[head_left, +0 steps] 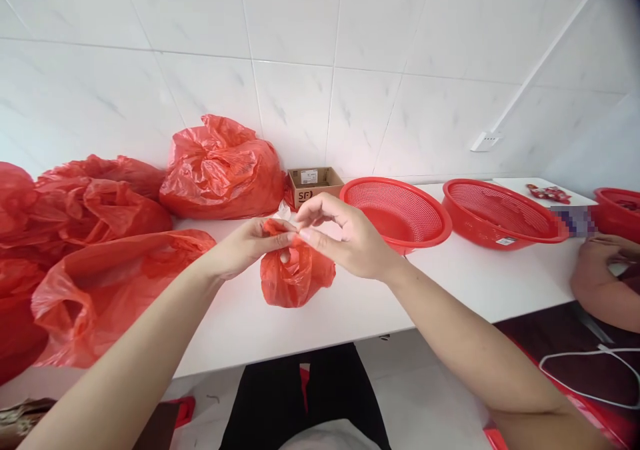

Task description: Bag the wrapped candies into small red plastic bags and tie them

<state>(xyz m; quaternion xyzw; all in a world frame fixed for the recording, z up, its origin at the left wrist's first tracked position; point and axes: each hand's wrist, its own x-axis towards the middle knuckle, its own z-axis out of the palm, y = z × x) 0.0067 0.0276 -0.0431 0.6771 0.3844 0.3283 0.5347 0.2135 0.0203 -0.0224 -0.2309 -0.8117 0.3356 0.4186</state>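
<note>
A small red plastic bag (293,283) hangs from my hands above the white table (360,297). My left hand (253,243) grips its gathered top, with thumb and fingers closed on the plastic. At the same spot my right hand (345,240) pinches with thumb and forefinger, the tips meeting those of my left. The other right fingers are curled loosely above. Whatever lies between the right fingertips is too small to make out. Behind my hands a bit of clear plastic (285,210) shows beside the cardboard box (315,187).
Large red bags (225,170) are heaped along the wall at left, with a flatter red bag (125,290) nearer me. A red colander (400,210) and a second colander (500,213) stand at right. At the far right is another person's arm (605,283) near a white board (580,199).
</note>
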